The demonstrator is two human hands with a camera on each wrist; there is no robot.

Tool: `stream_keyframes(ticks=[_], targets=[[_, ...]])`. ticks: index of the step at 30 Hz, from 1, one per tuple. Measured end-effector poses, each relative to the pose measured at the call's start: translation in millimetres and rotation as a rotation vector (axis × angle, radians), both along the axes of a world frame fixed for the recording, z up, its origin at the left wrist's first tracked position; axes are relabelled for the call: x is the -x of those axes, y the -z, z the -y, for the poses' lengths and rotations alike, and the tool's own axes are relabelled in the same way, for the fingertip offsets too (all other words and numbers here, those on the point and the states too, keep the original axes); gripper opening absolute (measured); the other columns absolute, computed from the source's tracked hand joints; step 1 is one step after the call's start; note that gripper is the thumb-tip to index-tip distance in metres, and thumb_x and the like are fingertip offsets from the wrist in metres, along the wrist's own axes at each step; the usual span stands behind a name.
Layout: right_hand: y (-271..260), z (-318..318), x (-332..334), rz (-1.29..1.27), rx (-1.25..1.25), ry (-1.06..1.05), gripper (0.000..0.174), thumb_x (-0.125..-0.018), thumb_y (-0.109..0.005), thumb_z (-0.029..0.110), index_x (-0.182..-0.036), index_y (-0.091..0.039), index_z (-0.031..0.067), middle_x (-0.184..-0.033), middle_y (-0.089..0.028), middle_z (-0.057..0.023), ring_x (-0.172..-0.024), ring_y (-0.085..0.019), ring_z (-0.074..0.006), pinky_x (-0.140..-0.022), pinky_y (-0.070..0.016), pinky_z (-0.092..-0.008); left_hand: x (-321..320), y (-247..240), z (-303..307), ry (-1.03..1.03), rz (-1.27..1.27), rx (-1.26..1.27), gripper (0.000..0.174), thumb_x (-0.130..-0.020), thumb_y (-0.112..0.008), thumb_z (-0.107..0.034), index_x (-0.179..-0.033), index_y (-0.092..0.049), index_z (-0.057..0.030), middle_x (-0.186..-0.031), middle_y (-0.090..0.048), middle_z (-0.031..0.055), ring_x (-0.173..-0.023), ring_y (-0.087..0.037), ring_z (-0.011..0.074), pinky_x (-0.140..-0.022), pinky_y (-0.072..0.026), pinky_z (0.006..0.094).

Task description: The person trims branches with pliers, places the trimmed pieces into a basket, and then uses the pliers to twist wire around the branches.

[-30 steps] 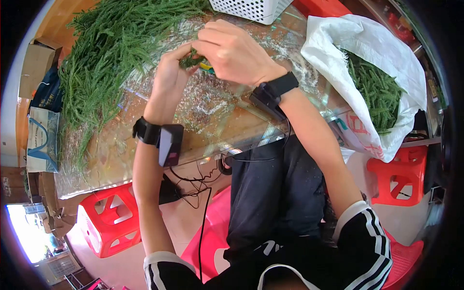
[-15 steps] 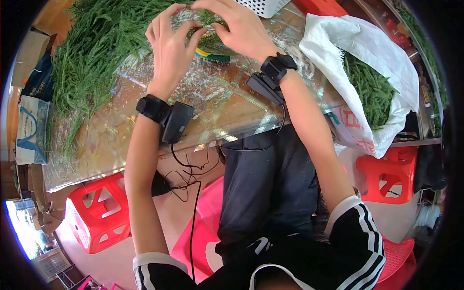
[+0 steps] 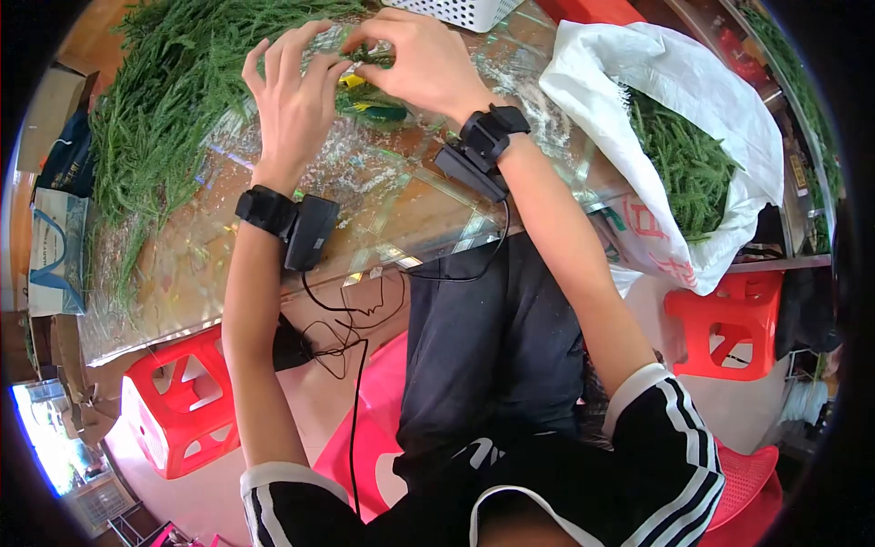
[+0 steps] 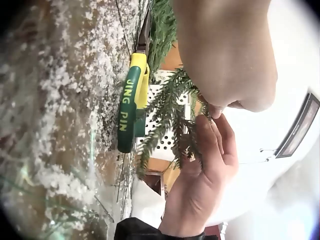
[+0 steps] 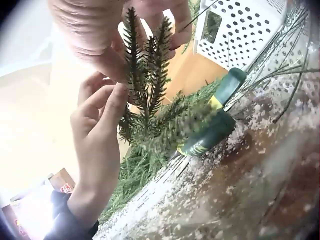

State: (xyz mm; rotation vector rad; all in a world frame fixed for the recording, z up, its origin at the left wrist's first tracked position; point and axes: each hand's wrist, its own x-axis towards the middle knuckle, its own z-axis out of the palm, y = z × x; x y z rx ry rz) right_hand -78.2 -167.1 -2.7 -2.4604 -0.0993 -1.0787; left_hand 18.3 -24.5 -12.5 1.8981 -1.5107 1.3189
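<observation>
Between my two hands is a small green artificial pine sprig (image 5: 145, 92) with several short needled tips. My left hand (image 3: 293, 96) pinches it between thumb and fingertips from the left. From the other side my right hand (image 3: 424, 64) grips it, the two hands' fingertips close together in both wrist views. On the table just under the sprig lies a pair of pliers (image 4: 129, 107) with green and yellow handles marked JING PIN. The sprig overlaps part of the handles in the right wrist view.
A big heap of pine branches (image 3: 155, 118) covers the table's far left. Behind my hands stands a white perforated basket (image 3: 456, 13). On the right is a white woven sack (image 3: 583, 87) holding more greenery. White flakes litter the tabletop (image 3: 214, 264). A red stool (image 3: 182, 401) stands below.
Both hands have moved farther from the body, and their fingers, earlier close together, are more spread. The pliers, mostly covered earlier, now show more. The head view has shifted slightly.
</observation>
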Motion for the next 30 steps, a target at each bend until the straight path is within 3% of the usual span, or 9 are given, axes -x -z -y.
stream_keyframes(ticks=[3,6,10,14,19,22,27,30], targets=[[3.8,-2.6,-2.6,0.004,0.042,0.03,0.019,-0.07,-0.062,0.022,-0.087,-0.064,0.015,-0.084,-0.057,-0.0045,-0.074,-0.059,-0.0254,-0.062,-0.0474,-0.0371,4.2,4.1,-1.4,0.018,-0.058,-0.004,0.007,-0.075,-0.063,-0.015,-0.078,-0.061,-0.0089,-0.112,-0.051,0.0006,-0.103,-0.046,0.021,-0.092,-0.0278,0.0401],[2.8,-4.9,-3.1,0.097,0.029,0.003,0.016,-0.068,-0.065,0.01,-0.083,-0.063,0.0064,-0.082,-0.056,-0.0054,-0.071,-0.058,-0.0241,-0.061,-0.0486,-0.0318,5.1,5.2,-0.2,0.067,-0.175,0.051,0.008,-0.075,-0.063,-0.014,-0.081,-0.061,-0.0096,-0.111,-0.051,0.0008,-0.103,-0.046,0.02,-0.093,-0.0274,0.0396],[5.1,-2.8,-5.9,0.165,-0.047,-0.014,0.015,-0.067,-0.065,0.01,-0.082,-0.063,0.007,-0.082,-0.056,-0.0042,-0.07,-0.059,-0.0229,-0.06,-0.048,-0.0322,12.4,-0.3,1.7,0.058,-0.227,0.075,0.011,-0.075,-0.063,-0.012,-0.086,-0.061,-0.0105,-0.11,-0.051,0.0007,-0.102,-0.046,0.0194,-0.094,-0.0273,0.0393],[10.0,-0.8,-14.4,0.246,-0.059,-0.043,0.015,-0.067,-0.065,0.009,-0.082,-0.064,0.0069,-0.08,-0.056,-0.0043,-0.066,-0.057,-0.0206,-0.057,-0.0465,-0.0306,9.7,-3.2,-0.7,-0.036,-0.102,0.057,0.015,-0.075,-0.063,-0.01,-0.089,-0.06,-0.0107,-0.11,-0.051,0.0008,-0.101,-0.047,0.0196,-0.094,-0.0274,0.0394],[7.3,-0.7,-14.9,0.251,-0.141,-0.133,0.017,-0.066,-0.067,0.009,-0.083,-0.065,0.0066,-0.078,-0.057,-0.0041,-0.062,-0.055,-0.0172,-0.054,-0.0446,-0.0281,10.3,-5.4,-2.1,-0.084,-0.053,0.06,0.016,-0.075,-0.062,-0.009,-0.091,-0.06,-0.011,-0.111,-0.051,0.0011,-0.101,-0.047,0.0194,-0.094,-0.0277,0.0395],[8.5,-2.0,-14.5,0.22,-0.374,-0.251,0.018,-0.066,-0.068,0.01,-0.084,-0.066,0.0065,-0.079,-0.058,-0.0045,-0.058,-0.053,-0.0146,-0.053,-0.0434,-0.0255,7.3,-2.1,-3.0,-0.078,-0.07,0.063,0.016,-0.075,-0.062,-0.008,-0.092,-0.06,-0.0103,-0.111,-0.051,0.0015,-0.102,-0.046,0.0196,-0.094,-0.0279,0.04],[9.9,2.0,-18.0,0.191,-0.263,-0.215,0.019,-0.066,-0.07,0.011,-0.084,-0.066,0.0066,-0.083,-0.059,-0.0051,-0.057,-0.053,-0.0132,-0.053,-0.0435,-0.0253,8.4,0.1,-2.3,-0.072,-0.081,0.05,0.016,-0.076,-0.06,-0.007,-0.091,-0.06,-0.0083,-0.111,-0.051,0.0026,-0.102,-0.046,0.0208,-0.094,-0.028,0.0403],[14.3,5.9,-18.2,0.111,-0.287,-0.192,0.018,-0.067,-0.07,0.011,-0.085,-0.066,0.007,-0.084,-0.059,-0.0056,-0.056,-0.052,-0.0134,-0.054,-0.0436,-0.0254,9.3,3.1,1.2,0.031,-0.146,0.023,0.014,-0.076,-0.059,-0.006,-0.09,-0.059,-0.0058,-0.111,-0.051,0.0037,-0.103,-0.046,0.0222,-0.094,-0.028,0.0401]])
